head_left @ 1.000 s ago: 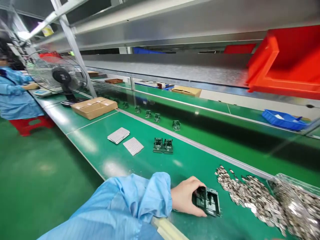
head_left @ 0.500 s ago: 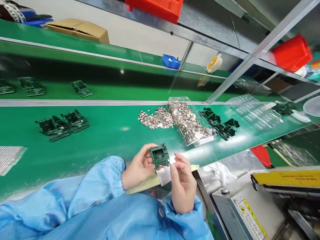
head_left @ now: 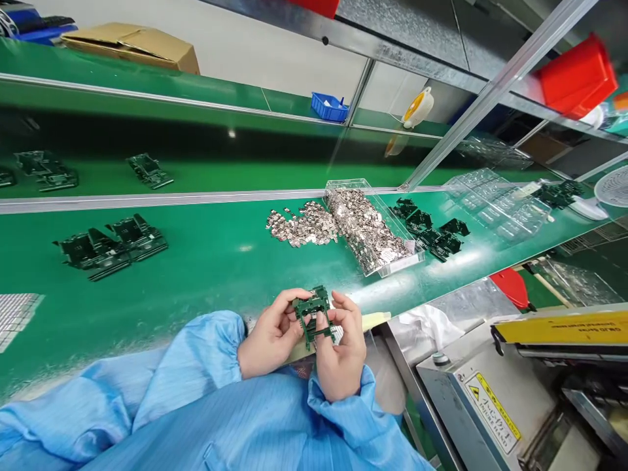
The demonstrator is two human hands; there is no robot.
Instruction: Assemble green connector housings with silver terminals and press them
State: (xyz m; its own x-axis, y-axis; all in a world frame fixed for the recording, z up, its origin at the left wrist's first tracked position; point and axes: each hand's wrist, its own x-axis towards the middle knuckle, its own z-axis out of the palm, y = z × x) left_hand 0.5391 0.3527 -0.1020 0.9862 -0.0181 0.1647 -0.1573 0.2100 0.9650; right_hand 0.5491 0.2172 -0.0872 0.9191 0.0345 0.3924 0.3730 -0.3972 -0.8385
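At the green conveyor bench (head_left: 196, 281), 6 o'clock | left hand (head_left: 269, 333), right hand (head_left: 341, 350) clamped together on dark green plastic frame (head_left: 313, 316) | clear plastic tray (head_left: 407, 239) of silvery metal pieces, 1 o'clock

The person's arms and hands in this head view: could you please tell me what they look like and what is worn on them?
The left sleeve and right sleeve are loose, light blue, slightly glossy smock fabric, gathered into elastic cuffs at the wrists. The left hand and right hand are bare, without gloves.
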